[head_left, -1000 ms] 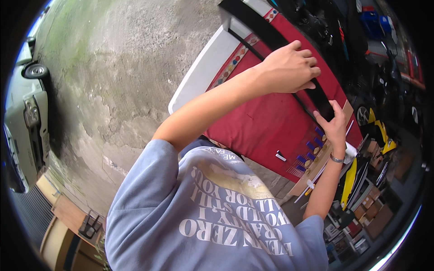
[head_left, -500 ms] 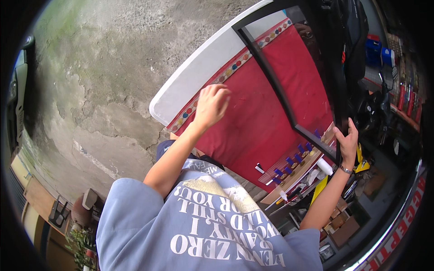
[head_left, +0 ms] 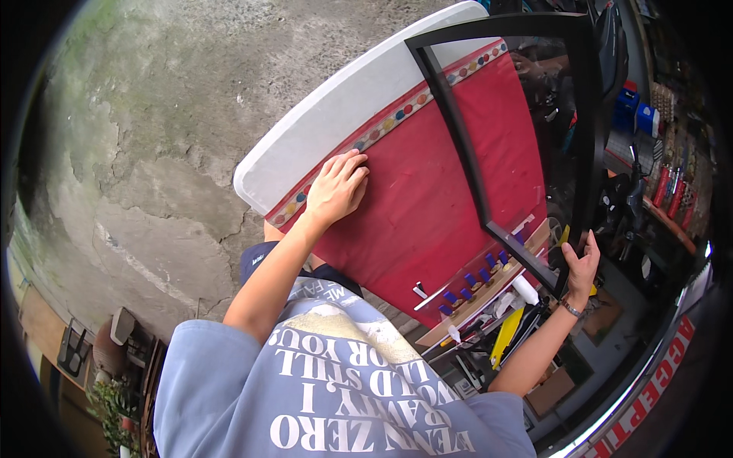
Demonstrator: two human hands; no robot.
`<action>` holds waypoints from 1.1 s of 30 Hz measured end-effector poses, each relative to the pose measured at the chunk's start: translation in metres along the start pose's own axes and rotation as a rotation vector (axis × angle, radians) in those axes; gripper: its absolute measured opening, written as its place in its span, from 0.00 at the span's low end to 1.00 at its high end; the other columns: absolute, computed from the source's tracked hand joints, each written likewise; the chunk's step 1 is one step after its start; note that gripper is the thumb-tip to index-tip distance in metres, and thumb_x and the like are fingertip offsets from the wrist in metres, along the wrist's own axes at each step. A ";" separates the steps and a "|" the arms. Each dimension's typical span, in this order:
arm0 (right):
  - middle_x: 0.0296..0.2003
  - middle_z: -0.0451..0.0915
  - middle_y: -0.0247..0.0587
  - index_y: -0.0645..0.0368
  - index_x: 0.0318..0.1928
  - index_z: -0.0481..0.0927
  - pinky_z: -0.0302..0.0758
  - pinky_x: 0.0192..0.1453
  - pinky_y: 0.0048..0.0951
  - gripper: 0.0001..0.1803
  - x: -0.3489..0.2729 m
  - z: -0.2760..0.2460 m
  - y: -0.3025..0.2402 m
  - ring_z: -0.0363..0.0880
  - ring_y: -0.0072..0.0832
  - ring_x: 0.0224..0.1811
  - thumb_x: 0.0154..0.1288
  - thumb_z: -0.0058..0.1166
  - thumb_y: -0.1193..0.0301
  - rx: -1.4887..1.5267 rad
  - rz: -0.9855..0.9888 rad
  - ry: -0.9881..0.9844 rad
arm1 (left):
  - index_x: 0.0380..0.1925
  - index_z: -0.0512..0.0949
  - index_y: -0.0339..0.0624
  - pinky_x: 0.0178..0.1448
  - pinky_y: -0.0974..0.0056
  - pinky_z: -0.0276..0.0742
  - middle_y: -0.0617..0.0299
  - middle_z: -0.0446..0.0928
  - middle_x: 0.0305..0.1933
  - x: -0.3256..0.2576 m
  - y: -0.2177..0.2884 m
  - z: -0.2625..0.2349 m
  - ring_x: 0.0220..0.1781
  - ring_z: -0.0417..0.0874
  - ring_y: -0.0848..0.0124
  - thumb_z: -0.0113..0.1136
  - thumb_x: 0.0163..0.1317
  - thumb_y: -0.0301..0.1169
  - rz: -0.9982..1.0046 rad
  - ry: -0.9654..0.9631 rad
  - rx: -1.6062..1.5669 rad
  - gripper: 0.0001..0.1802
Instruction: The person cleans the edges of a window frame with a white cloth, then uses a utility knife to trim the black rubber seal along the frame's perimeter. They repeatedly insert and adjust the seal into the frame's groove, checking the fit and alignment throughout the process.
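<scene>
Leftmost, cracked grey concrete ground (head_left: 137,153) fills the view, with a potted plant (head_left: 114,397) low near the rim. Next comes the left hand (head_left: 336,191), palm down and fingers loosely spread, pressing flat on the red cloth (head_left: 427,221) close to its beaded, patterned border; it grips nothing. That cloth covers most of a white folding table (head_left: 336,122), whose bare pale edge shows along the upper left. Across the cloth lies a black rectangular frame (head_left: 458,130), one long bar running diagonally over the red. Below it, small blue caps (head_left: 473,278) sit in a row on a wooden strip. Further right, the right hand (head_left: 580,267) is closed around the frame's lower corner, thumb probably behind the bar, though the rim distorts it. Shelves of cluttered goods (head_left: 657,153) line the far right.
</scene>
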State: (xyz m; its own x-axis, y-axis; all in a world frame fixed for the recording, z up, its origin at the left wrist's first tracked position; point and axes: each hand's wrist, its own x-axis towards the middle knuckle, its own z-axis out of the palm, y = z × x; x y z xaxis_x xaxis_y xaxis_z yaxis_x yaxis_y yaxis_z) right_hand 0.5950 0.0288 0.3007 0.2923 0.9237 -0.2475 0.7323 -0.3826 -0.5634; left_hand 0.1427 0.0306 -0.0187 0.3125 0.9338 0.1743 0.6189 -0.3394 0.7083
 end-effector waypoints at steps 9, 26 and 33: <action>0.55 0.81 0.37 0.69 0.64 0.74 0.70 0.66 0.26 0.32 0.006 0.002 -0.015 0.78 0.23 0.56 0.61 0.71 0.75 0.050 0.022 -0.086 | 0.43 0.80 0.45 0.70 0.54 0.71 0.60 0.78 0.60 0.000 -0.001 0.000 0.70 0.75 0.59 0.66 0.60 0.27 -0.004 0.003 -0.013 0.11; 0.58 0.80 0.41 0.72 0.68 0.70 0.69 0.68 0.29 0.37 -0.013 0.005 0.001 0.77 0.26 0.59 0.60 0.71 0.77 0.089 0.029 0.029 | 0.42 0.81 0.44 0.70 0.54 0.71 0.59 0.79 0.59 0.001 -0.001 -0.002 0.69 0.76 0.59 0.66 0.61 0.28 0.007 0.014 -0.047 0.10; 0.56 0.81 0.41 0.72 0.67 0.70 0.70 0.68 0.29 0.36 -0.013 0.008 -0.011 0.78 0.26 0.57 0.60 0.71 0.77 0.067 0.030 -0.018 | 0.42 0.81 0.44 0.70 0.53 0.71 0.59 0.79 0.59 0.003 0.000 -0.003 0.69 0.76 0.59 0.66 0.60 0.28 0.009 0.012 -0.044 0.10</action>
State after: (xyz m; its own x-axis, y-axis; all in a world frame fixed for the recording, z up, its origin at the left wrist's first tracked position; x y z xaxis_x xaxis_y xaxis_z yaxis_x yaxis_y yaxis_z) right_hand 0.5782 0.0212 0.3038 0.3020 0.9118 -0.2784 0.6805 -0.4107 -0.6068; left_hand 0.1416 0.0334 -0.0164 0.3089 0.9321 0.1892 0.5837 -0.3428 0.7361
